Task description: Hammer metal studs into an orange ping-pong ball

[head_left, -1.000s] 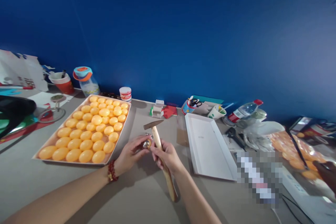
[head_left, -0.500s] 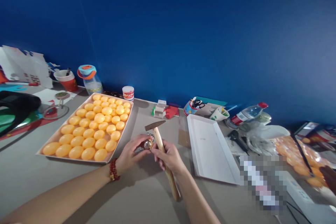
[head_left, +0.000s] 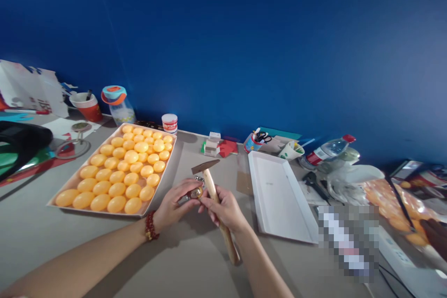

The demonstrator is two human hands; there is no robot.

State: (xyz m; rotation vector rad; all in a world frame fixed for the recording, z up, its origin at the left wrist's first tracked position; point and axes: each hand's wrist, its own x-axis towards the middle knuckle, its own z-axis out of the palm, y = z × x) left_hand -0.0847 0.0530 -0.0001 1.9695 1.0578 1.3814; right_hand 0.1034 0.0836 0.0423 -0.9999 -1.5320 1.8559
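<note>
My left hand pinches a small shiny metal piece between thumb and fingers. Its round part has a gold tone, and silvery links or beads show behind it; I cannot tell its exact kind. My right hand is closed around the wooden handle of a hammer. The dark steel head tilts up above both hands, away from me. The right thumb and fingertips come close to or touch the metal piece; which of the two is unclear. A dark red bead bracelet circles my left wrist.
On the left lies a shallow box of orange balls. To the right is a white tray. Along the blue wall stand a jug, a small tub, a pen cup and a plastic bottle. Bagged balls lie far right.
The metal piece has turned slightly in my fingers, so its round part looks more golden. My hands and the hammer stay almost where they were.
</note>
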